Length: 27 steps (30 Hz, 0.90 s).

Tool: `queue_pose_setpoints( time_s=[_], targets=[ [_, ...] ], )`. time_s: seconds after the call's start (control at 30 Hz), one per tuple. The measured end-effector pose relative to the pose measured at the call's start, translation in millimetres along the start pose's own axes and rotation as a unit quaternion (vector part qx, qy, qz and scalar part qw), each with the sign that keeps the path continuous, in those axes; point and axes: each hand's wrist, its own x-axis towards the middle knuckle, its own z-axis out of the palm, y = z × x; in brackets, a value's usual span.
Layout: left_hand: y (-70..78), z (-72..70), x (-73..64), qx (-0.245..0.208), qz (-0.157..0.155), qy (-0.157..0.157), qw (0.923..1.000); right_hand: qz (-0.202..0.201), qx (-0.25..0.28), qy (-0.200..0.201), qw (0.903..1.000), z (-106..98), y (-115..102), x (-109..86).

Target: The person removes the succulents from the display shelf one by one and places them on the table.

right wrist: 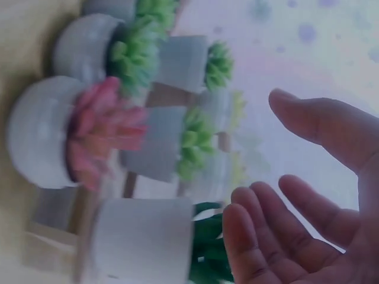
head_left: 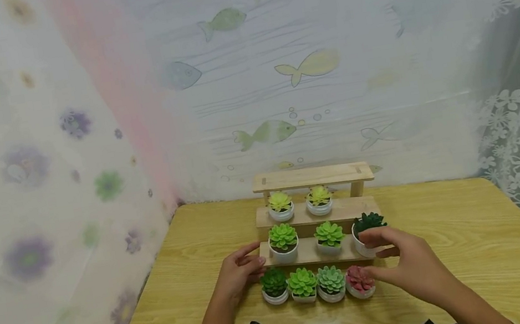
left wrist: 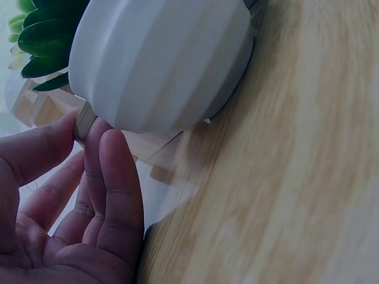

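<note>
In the head view, poised at four o'clock of a stepped wooden stand (head_left: 311, 175) with the right hand (head_left: 410, 260), with thumb and fingers well parted and around nothing — close upon the dark-leaved succulent (head_left: 367, 222) on the lowest step, at ten o'clock from the palm, with the pink succulent (head_left: 358, 277) on the tabletop (head_left: 456, 222) toward nine, by the thumb. Far nearer to that side than to the left hand (head_left: 237, 272), at the stand's eight o'clock, along steps running nine to three. In the left wrist view, pinching the end of a wooden step (left wrist: 86, 120) between thumb and fingers, just beside a ribbed white pot (left wrist: 166, 59) toward two o'clock. In the right wrist view, holding nothing in loosely extended fingers — with dark leaves toward eight o'clock from the nearest fingertip; whether touching or just apart, impossible to tell.
</note>
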Motion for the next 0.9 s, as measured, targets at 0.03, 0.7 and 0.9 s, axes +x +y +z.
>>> queue_pose_setpoints(
  time_s=[0.03, 0.7, 0.9],
  targets=[
    [-0.3, -0.1, 0.0, 0.001, -0.001, 0.000, 1.0000, -0.007, -0.002, 0.005, 1.0000, -1, -2, 2.9],
    [-0.7, -3.9, 2.4, 0.008, 0.005, -0.007, 0.9999, -0.023, -0.038, 0.003, 0.9990, -8, -25, 74.3],
    [-3.5, -3.5, 3.9, 0.008, -0.002, -0.005, 1.0000, 0.017, -0.023, -0.024, 0.9993, -4, -27, 96.2]
  ],
)
